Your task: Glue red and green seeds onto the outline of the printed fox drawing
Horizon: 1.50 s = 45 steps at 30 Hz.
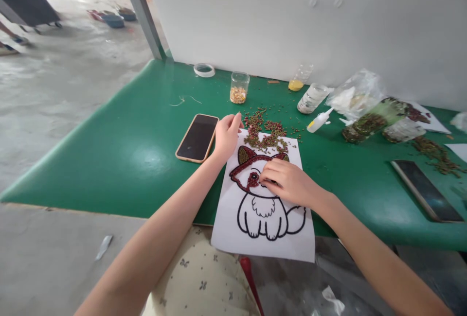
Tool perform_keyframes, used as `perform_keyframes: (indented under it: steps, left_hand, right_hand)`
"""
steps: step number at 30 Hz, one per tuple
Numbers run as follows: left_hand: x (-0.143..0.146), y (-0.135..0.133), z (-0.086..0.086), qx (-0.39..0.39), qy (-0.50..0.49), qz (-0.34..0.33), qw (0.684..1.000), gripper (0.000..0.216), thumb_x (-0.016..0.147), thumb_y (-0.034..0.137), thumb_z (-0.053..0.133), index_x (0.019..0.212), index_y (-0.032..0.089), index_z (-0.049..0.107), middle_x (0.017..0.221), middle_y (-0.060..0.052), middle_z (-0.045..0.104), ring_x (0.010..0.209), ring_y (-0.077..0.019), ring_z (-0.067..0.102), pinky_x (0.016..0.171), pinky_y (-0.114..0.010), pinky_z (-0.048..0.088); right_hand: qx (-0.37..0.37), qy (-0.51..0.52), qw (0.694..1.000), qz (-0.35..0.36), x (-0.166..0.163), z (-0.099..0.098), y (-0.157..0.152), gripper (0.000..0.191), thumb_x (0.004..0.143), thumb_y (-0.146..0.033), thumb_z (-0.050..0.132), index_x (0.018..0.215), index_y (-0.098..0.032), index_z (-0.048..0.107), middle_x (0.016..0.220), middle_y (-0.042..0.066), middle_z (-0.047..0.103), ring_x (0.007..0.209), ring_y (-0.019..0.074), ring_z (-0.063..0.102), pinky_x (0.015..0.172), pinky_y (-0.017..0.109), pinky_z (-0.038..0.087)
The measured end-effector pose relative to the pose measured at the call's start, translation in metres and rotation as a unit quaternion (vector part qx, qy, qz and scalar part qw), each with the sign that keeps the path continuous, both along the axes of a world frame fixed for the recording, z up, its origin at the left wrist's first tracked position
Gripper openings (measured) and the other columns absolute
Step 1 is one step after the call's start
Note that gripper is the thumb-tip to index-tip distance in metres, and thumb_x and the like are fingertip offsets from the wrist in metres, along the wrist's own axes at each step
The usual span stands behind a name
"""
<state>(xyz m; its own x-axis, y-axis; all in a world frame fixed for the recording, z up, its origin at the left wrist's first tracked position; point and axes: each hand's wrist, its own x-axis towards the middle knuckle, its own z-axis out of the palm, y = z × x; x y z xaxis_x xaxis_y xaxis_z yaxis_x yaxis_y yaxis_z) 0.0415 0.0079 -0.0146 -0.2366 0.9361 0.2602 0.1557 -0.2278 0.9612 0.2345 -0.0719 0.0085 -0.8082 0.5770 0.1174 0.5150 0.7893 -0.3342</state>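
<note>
A white sheet of paper (pixel 229 223) with a cat outline lies on the green table, its lower end hanging past the front edge. Red and green beans fill the cat's ears and part of its face, including around one eye. My right hand (pixel 286 180) is over the face, fingers pinched together; whatever is between the tips is hidden. At the sheet's upper left corner rests my left hand (pixel 228 133), fingers curled together, and I cannot see whether they hold anything. Loose red and green beans (pixel 272 133) are scattered over the sheet's top and the table beyond.
A phone (pixel 198 138) lies beside my left hand, another phone (pixel 425 189) at the right. Behind stand a cup of corn kernels (pixel 238 95), a tape roll (pixel 204 70), a glue bottle (pixel 319 120) and a tipped plastic bottle of beans (pixel 372 121). A white panel (pixel 273 24) rises behind.
</note>
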Motion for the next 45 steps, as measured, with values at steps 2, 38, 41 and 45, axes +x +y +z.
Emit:
perform_keyframes:
  steps: [2,38,41,45]
  left_hand:
    - [0.0002,-0.0005,0.0007,-0.001,0.000,0.000,1.000,0.039,0.089,0.035,0.047,0.055,0.017,0.050,0.052,0.002,0.048,0.051,-0.0085,0.045,0.052,-0.023,0.034]
    - [0.0008,-0.0027,0.0030,-0.002,0.005,-0.005,1.000,0.039,0.089,0.035,0.046,0.055,0.018,0.049,0.052,0.002,0.048,0.052,-0.0085,0.045,0.052,-0.023,0.035]
    - [0.0009,-0.0027,0.0025,-0.002,0.002,-0.006,1.000,0.039,0.089,0.035,0.046,0.055,0.018,0.049,0.053,0.002,0.048,0.052,-0.0085,0.045,0.052,-0.023,0.034]
    - [0.0008,-0.0017,0.0012,0.003,-0.001,-0.007,1.000,0.038,0.090,0.035,0.046,0.055,0.018,0.050,0.053,0.002,0.048,0.052,-0.0085,0.045,0.052,-0.023,0.034]
  right_hand:
    - [0.004,-0.006,1.000,-0.003,-0.0016,0.0006,-0.0006,0.011,0.089,-0.015,0.052,0.086,-0.016,0.062,0.087,0.006,0.062,0.085,0.0185,0.053,0.077,0.032,0.044]
    - [0.005,-0.038,0.999,-0.009,-0.0076,0.0049,-0.0008,0.010,0.086,-0.015,0.050,0.080,-0.017,0.058,0.082,0.005,0.059,0.082,0.0181,0.051,0.076,0.031,0.043]
    - [0.003,-0.040,0.999,-0.008,-0.0080,0.0051,-0.0011,0.011,0.087,-0.015,0.050,0.081,-0.017,0.059,0.082,0.005,0.059,0.083,0.0184,0.051,0.076,0.032,0.043]
    - [0.006,-0.033,0.999,-0.005,-0.0082,0.0058,-0.0013,0.012,0.087,-0.015,0.049,0.080,-0.017,0.059,0.082,0.005,0.060,0.082,0.0185,0.052,0.076,0.032,0.044]
